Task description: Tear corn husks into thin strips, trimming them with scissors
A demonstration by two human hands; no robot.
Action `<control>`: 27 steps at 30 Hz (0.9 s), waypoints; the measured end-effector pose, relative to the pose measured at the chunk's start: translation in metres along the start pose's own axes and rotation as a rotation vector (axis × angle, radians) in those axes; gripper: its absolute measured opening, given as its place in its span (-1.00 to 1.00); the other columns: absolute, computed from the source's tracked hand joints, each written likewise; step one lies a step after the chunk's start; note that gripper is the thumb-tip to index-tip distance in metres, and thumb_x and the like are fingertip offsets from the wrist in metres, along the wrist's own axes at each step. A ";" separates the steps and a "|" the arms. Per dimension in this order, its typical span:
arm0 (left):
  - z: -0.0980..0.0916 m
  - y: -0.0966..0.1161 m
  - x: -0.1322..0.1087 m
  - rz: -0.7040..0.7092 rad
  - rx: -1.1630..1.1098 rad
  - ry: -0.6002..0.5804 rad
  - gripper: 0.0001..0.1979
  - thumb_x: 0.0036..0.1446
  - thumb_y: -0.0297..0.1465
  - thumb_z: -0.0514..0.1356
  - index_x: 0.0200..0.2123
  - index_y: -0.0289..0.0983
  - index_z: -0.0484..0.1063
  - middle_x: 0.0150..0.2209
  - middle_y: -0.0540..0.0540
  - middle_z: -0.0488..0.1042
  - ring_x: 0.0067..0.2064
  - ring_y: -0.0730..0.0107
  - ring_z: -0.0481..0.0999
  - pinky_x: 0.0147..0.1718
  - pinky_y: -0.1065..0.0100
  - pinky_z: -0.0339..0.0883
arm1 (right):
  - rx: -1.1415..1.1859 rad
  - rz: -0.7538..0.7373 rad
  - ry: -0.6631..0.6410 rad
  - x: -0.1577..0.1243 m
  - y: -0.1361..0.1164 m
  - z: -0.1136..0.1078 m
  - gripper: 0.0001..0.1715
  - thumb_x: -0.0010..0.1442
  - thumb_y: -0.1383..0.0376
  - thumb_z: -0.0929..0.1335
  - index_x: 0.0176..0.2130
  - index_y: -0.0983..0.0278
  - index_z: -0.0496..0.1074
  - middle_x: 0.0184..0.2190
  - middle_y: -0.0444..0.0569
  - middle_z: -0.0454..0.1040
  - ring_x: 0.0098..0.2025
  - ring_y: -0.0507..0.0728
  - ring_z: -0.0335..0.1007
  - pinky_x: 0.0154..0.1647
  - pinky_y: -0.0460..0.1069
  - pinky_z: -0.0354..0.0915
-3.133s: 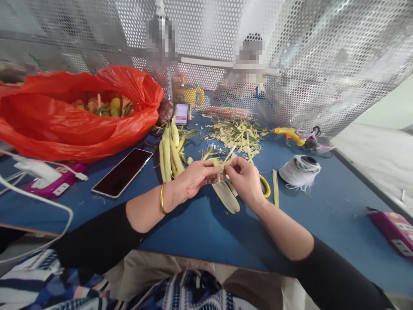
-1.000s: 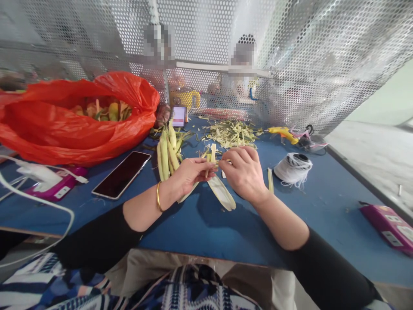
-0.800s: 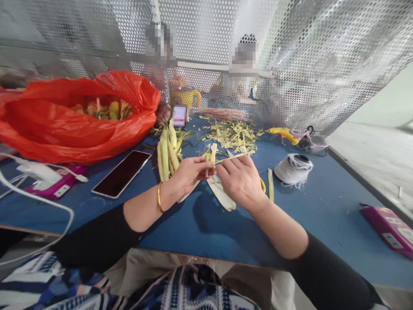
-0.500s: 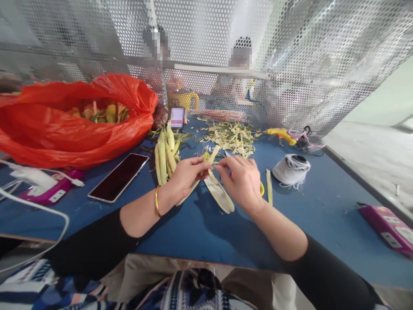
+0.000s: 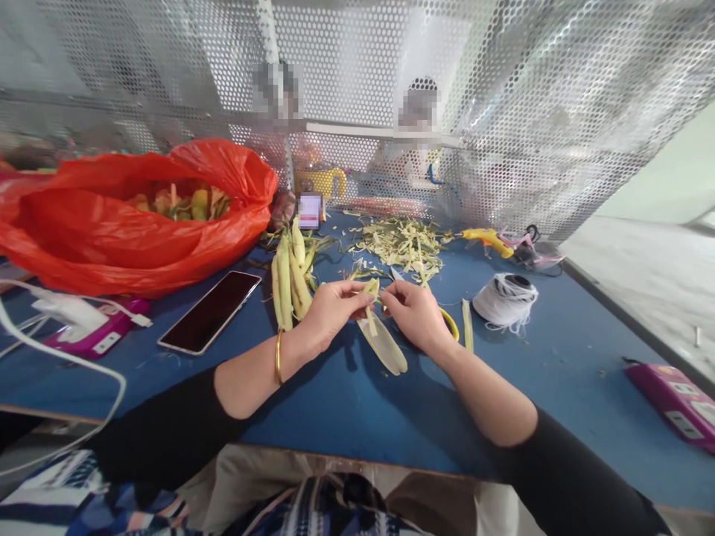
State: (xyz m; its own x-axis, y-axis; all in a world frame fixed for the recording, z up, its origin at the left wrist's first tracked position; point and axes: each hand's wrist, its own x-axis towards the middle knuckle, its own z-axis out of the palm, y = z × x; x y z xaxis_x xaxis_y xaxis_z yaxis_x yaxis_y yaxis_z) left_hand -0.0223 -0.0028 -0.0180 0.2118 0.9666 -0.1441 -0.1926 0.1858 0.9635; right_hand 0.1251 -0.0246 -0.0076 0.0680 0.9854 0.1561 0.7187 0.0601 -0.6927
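Note:
Over the blue table (image 5: 346,402), my left hand (image 5: 329,313) and my right hand (image 5: 416,316) meet, both pinched on a small folded piece of pale yellow-green leaf strip (image 5: 371,289). A gold bangle sits on my left wrist. Just below the hands lie flat pale leaf blades (image 5: 385,346). A bundle of long yellow-green leaves (image 5: 287,272) lies left of my left hand. Behind the hands is a heap of thin leaf trimmings (image 5: 405,242). A yellow ring-shaped object (image 5: 451,324) peeks out beside my right hand.
An orange plastic bag (image 5: 128,216) with plant pieces fills the back left. A phone (image 5: 209,311) lies left of the leaves, a pink power strip (image 5: 92,335) with white cable further left. A white thread spool (image 5: 506,298), yellow glue gun (image 5: 485,238) and another pink strip (image 5: 678,406) lie right. Perforated metal screens stand behind.
My right hand pulled a thin strip out to the right, then came back to the left hand. The strip in my fingers now looks shorter and folded. The view shifted slightly.

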 end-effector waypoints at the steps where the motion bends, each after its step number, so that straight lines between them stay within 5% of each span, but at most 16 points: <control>1: -0.001 0.002 0.001 -0.019 -0.015 0.031 -0.85 -0.15 -0.50 0.38 -0.44 -0.33 0.50 -0.56 0.02 0.48 -0.52 0.52 0.43 -0.47 0.46 0.34 | 0.022 -0.027 -0.024 0.000 0.000 -0.002 -0.81 0.15 0.25 0.28 -0.48 0.23 0.34 -0.59 -0.15 0.43 -0.52 0.04 0.31 -0.44 -0.06 0.13; 3: -0.002 0.006 0.002 -0.049 -0.046 0.075 -0.84 -0.12 -0.52 0.36 -0.43 -0.31 0.44 -0.58 0.03 0.47 -0.55 0.53 0.43 -0.48 0.47 0.34 | 0.067 -0.100 -0.048 0.000 -0.001 -0.007 -0.91 0.14 0.26 0.30 -0.37 0.22 0.37 -0.58 -0.18 0.42 -0.54 0.03 0.32 -0.42 -0.06 0.17; 6: -0.006 0.008 0.005 -0.068 -0.078 0.110 -0.83 -0.07 -0.57 0.31 -0.41 -0.29 0.38 -0.62 0.04 0.45 -0.61 0.57 0.39 -0.53 0.50 0.31 | 0.221 -0.213 -0.108 0.000 -0.001 -0.018 -0.81 0.09 0.29 0.34 -0.21 0.21 0.41 -0.54 -0.19 0.45 -0.49 0.03 0.38 -0.38 -0.05 0.25; 10: -0.009 0.007 0.008 -0.066 -0.094 0.096 -0.81 -0.06 -0.58 0.29 -0.40 -0.27 0.34 -0.63 0.06 0.43 -0.63 0.57 0.38 -0.54 0.52 0.30 | 0.454 -0.297 -0.223 0.002 -0.003 -0.023 -0.78 0.04 0.27 0.40 -0.23 0.24 0.49 -0.36 -0.09 0.55 -0.32 0.08 0.47 -0.25 -0.02 0.34; 12: -0.008 0.006 0.007 -0.058 -0.085 0.076 -0.79 -0.06 -0.57 0.30 -0.39 -0.26 0.33 -0.62 0.05 0.44 -0.62 0.56 0.40 -0.53 0.51 0.30 | 0.494 -0.301 -0.169 0.002 -0.003 -0.020 -0.82 0.06 0.24 0.40 -0.28 0.24 0.51 -0.39 -0.09 0.54 -0.37 0.06 0.44 -0.29 -0.02 0.33; 16: -0.005 0.006 0.003 -0.055 -0.054 0.006 -0.79 -0.07 -0.55 0.31 -0.42 -0.26 0.31 -0.61 0.04 0.45 -0.59 0.55 0.42 -0.51 0.50 0.32 | 0.598 -0.231 -0.014 0.003 -0.002 -0.011 -0.79 0.07 0.14 0.41 -0.43 0.25 0.50 -0.47 -0.11 0.45 -0.41 0.02 0.34 -0.33 -0.04 0.28; 21: -0.003 0.006 0.000 -0.074 -0.041 -0.012 -0.80 -0.10 -0.60 0.29 -0.47 -0.28 0.31 -0.63 0.05 0.42 -0.56 0.54 0.42 -0.50 0.49 0.32 | 0.787 -0.056 -0.054 0.003 -0.003 -0.006 -0.67 -0.02 0.05 0.44 -0.45 0.25 0.40 -0.59 -0.20 0.32 -0.54 -0.03 0.18 -0.45 -0.07 0.19; 27: -0.004 0.003 0.002 -0.094 -0.044 -0.019 -0.82 -0.10 -0.59 0.30 -0.49 -0.29 0.33 -0.61 0.07 0.40 -0.58 0.57 0.38 -0.50 0.47 0.32 | 0.549 0.010 -0.110 0.004 0.000 -0.007 -0.73 -0.10 0.13 0.41 -0.56 0.27 0.34 -0.66 -0.23 0.26 -0.58 -0.04 0.09 -0.52 -0.08 0.08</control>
State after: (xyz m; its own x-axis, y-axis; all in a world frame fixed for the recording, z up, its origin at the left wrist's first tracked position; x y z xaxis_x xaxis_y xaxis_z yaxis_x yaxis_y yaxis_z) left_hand -0.0267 0.0008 -0.0160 0.2488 0.9411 -0.2292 -0.2126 0.2839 0.9350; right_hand 0.1300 -0.0218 -0.0024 -0.0208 0.9953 0.0941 0.2507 0.0963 -0.9633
